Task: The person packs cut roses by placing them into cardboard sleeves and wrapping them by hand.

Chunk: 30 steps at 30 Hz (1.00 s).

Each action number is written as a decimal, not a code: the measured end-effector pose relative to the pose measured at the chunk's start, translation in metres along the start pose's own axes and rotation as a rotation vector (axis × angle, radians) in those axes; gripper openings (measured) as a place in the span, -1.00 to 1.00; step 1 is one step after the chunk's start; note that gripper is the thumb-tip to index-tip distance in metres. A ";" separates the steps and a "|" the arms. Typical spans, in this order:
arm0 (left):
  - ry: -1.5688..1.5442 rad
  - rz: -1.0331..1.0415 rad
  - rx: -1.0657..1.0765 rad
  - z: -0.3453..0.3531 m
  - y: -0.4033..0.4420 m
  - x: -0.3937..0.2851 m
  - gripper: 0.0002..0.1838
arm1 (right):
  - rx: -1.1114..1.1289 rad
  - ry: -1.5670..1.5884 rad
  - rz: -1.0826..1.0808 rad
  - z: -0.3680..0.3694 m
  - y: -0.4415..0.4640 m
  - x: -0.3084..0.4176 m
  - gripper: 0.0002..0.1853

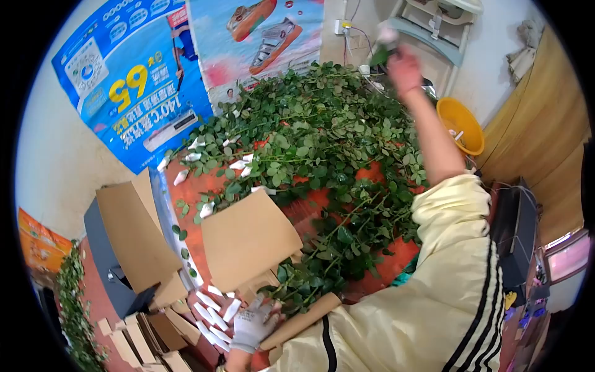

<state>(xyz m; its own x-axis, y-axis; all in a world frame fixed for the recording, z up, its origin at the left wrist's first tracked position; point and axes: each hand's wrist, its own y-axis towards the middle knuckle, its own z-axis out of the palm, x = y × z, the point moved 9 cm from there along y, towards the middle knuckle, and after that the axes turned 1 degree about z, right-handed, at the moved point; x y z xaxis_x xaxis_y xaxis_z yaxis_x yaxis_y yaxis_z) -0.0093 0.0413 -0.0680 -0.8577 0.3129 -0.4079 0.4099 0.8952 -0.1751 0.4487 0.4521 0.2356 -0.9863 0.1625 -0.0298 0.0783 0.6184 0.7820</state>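
Note:
My left hand [251,325], in a white glove, lies at the table's near edge with its fingers spread. It rests by the lower ends of leafy rose stems [297,288] and beside several white foam bud sleeves [217,317]. My right hand [404,69] is raised at the far right, blurred by motion, with its fingers closed. From it sticks up a rose [385,40] with a pale, blurred head and green leaves. A large heap of rose stems [322,124] covers the table, several with white sleeves on their heads [242,164].
A cardboard sheet [248,232] and a rolled cardboard piece [304,319] lie on the red table. Left stand an open box [133,239] and stacked cardboard pieces [145,338]. A yellow basin [460,126] and a white high chair [434,28] are at the far right.

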 end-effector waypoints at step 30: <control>-0.339 -0.088 -0.249 -0.016 -0.012 0.014 -0.64 | 0.795 0.662 -1.282 -0.110 -0.501 0.333 -0.69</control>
<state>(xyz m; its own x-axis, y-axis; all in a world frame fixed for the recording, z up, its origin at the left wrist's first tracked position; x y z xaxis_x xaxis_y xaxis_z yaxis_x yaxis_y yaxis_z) -0.0309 0.0401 -0.0572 -0.7185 0.1477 -0.6797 0.2168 0.9761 -0.0171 0.0653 0.1121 -0.0975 -0.3337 -0.9412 0.0527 -0.9424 0.3317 -0.0431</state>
